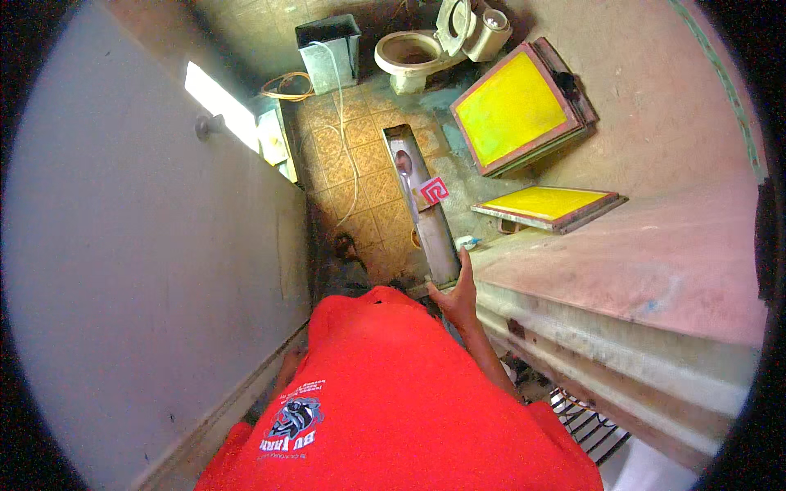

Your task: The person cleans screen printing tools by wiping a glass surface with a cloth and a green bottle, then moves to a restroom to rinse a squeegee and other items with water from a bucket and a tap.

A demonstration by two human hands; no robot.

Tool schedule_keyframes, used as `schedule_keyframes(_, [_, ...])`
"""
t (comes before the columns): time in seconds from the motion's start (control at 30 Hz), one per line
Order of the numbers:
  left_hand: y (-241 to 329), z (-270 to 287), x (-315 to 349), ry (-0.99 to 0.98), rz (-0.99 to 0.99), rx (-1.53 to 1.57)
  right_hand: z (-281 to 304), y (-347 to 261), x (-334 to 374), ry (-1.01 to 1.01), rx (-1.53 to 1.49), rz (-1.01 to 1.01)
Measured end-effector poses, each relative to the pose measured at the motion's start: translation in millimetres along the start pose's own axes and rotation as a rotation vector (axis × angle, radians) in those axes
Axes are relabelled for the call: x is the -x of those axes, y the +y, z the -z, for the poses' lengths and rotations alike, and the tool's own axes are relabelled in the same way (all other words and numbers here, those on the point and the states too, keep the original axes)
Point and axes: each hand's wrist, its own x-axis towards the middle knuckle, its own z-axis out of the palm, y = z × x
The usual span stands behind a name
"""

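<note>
My right hand holds the near end of a long, narrow, grey, shallow tray-like piece, thumb and fingers on either side of that end. The piece points away from me over the tiled floor, and a white square with a red angular mark shows about midway along it. Past that square, its surface has dark and reddish patches that I cannot make out. Just a patch of my left arm shows beside my red shirt; the left hand is hidden.
Two frames with yellow panels, one upright and one lower, lean at the right wall. A toilet and a dark bin with a pale hose stand at the back. A grey door is at left.
</note>
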Motion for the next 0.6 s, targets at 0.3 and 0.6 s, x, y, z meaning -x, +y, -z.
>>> schedule_keyframes(0.3, [148.3, 86.6, -186.7, 0.148, -0.203, -0.044, -52.8, -37.1, -184.1, 0.032, 0.057, 0.128])
schedule_keyframes(0.6, [226.7, 135.1, -226.7, 0.231, -0.271, 0.009, -91.5, -61.3, -325.7, -0.124, -0.112, 0.122])
